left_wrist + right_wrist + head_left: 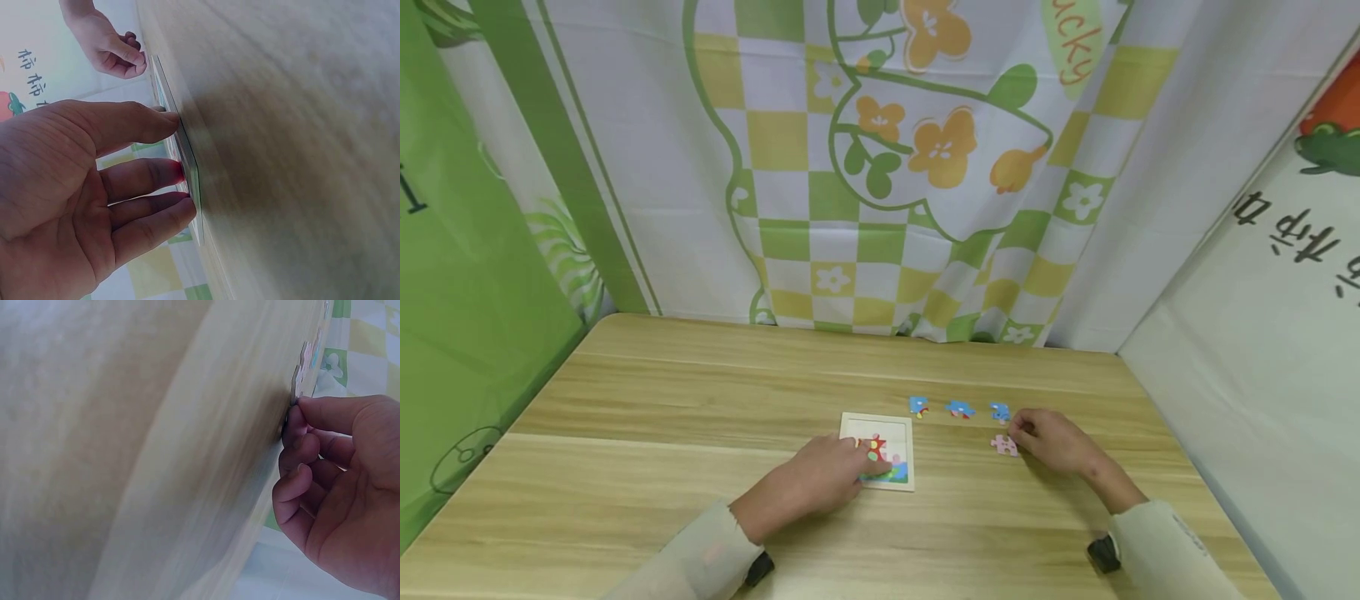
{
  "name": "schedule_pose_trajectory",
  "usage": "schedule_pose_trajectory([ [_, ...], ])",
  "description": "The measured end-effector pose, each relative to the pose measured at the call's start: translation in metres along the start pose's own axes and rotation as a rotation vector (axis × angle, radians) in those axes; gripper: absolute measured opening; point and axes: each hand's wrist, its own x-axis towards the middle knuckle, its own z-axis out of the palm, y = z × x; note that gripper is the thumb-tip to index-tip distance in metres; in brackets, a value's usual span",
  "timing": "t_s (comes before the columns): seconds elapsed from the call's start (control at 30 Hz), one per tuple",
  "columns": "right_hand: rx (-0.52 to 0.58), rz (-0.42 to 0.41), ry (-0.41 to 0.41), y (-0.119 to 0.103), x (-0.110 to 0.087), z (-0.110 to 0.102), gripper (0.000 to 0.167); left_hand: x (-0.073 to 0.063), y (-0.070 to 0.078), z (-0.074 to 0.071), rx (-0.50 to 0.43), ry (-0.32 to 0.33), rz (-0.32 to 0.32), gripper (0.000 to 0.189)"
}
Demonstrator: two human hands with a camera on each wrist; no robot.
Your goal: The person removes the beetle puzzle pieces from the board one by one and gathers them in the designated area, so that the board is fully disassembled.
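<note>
A small jigsaw tray with a pale frame lies on the table, partly filled with red, pink, blue and green pieces. My left hand rests on its left and lower part, covering some of the picture. In the left wrist view, that hand's thumb and fingers reach out fairly straight to the tray's edge. To the right, my right hand pinches the edge of a pink puzzle piece at table level. The right wrist view has thumb and forefinger meeting at the piece, the other fingers curled.
Three loose, mostly blue puzzle pieces lie in a row beyond the tray: a left one, a middle one and a right one. A patterned curtain hangs behind the wooden table, with a white panel at right.
</note>
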Motion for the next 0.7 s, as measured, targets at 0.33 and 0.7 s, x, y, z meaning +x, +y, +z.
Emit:
schedule_pose_trajectory([
  [0.33,0.003,0.005,0.011,-0.003,0.0,-0.001,0.01,-0.002,0.002,-0.002,0.046,-0.011,0.011,0.044],
  [0.7,0.092,-0.049,0.065,-0.038,0.005,0.006,0.008,0.0,0.002,-0.001,0.046,-0.035,0.004,0.044],
])
